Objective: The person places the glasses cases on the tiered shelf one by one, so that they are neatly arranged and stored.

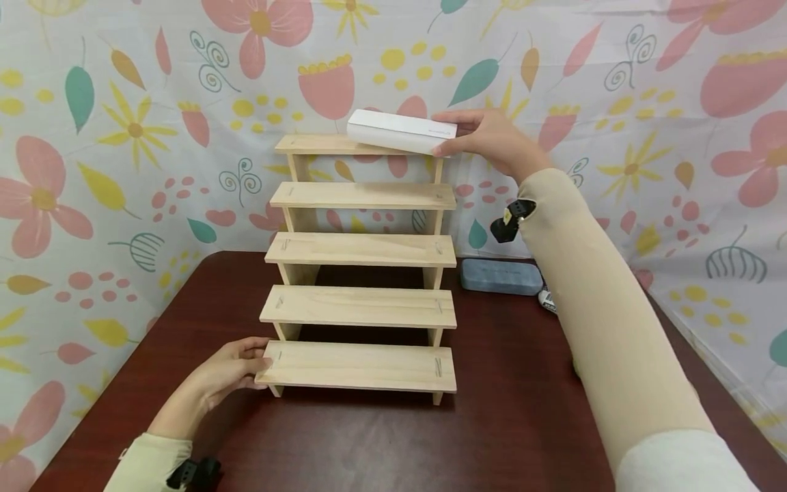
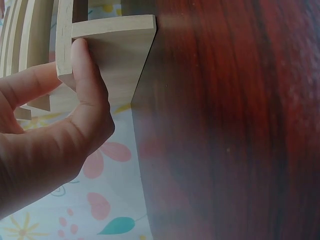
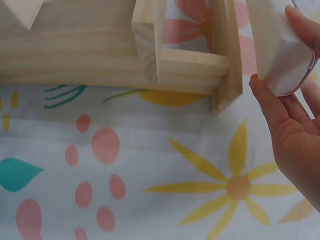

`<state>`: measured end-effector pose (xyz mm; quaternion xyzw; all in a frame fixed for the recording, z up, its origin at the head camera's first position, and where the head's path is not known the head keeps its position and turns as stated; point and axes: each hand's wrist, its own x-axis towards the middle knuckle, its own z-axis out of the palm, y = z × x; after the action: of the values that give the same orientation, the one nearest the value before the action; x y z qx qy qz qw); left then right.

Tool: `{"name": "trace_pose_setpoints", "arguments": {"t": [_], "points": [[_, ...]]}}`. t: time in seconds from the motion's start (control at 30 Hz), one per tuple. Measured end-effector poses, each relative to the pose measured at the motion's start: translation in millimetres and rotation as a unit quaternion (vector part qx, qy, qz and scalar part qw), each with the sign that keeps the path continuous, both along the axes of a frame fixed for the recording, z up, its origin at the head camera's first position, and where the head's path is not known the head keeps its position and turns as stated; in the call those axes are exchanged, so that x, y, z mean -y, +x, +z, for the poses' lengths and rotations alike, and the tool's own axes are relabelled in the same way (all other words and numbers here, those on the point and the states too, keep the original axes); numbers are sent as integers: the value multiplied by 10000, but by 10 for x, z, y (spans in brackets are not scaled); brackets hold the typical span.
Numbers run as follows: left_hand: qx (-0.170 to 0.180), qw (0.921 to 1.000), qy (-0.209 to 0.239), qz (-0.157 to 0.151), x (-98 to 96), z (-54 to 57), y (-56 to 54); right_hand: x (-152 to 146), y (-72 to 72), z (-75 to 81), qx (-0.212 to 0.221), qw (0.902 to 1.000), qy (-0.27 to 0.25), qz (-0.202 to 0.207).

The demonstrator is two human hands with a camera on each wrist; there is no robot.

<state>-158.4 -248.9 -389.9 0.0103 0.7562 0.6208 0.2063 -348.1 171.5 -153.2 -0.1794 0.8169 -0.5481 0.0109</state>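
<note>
A: Where's the box [image 1: 393,132]?
B: Up at the right part of the stand's [image 1: 359,249] top step, tilted, its left end higher. Whether it touches the wood, I can't tell.
A: Who has it?
B: The right hand [image 1: 488,140], grasping its right end between thumb and fingers.
A: Anything in it?
B: The sides I can see look closed, so its contents are hidden. There's small print near the gripped end.
A: And the left hand [image 1: 224,372]?
B: Pinching the left end of the stand's lowest step. The stand has five steps, rising toward the flowered cloth [image 1: 141,130].
A: Other containers?
B: A blue-grey case [image 1: 501,277] on the table [image 1: 344,444], right of the stand. It looks closed too; its inside is hidden. A white thing [image 1: 547,301] lies just beside it, partly behind the right sleeve [image 1: 609,314].
</note>
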Motion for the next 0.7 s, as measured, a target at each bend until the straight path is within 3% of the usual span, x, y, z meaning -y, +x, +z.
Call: {"name": "trace_pose_setpoints", "arguments": {"t": [0.2, 0.43, 0.6, 0.7], "points": [[-51, 10000, -10, 13, 20, 12, 5, 169, -106, 0, 29, 9998, -194, 17], [-41, 9999, 76, -84, 5, 11, 13, 266, -149, -17, -98, 9998, 170, 54], [-46, 9999, 47, -77, -15, 23, 18, 307, -179, 6, 186, 9993, -303, 69], [-42, 10000, 43, -75, -16, 28, 21, 307, -188, 8, 131, 9998, -147, 63]]}}
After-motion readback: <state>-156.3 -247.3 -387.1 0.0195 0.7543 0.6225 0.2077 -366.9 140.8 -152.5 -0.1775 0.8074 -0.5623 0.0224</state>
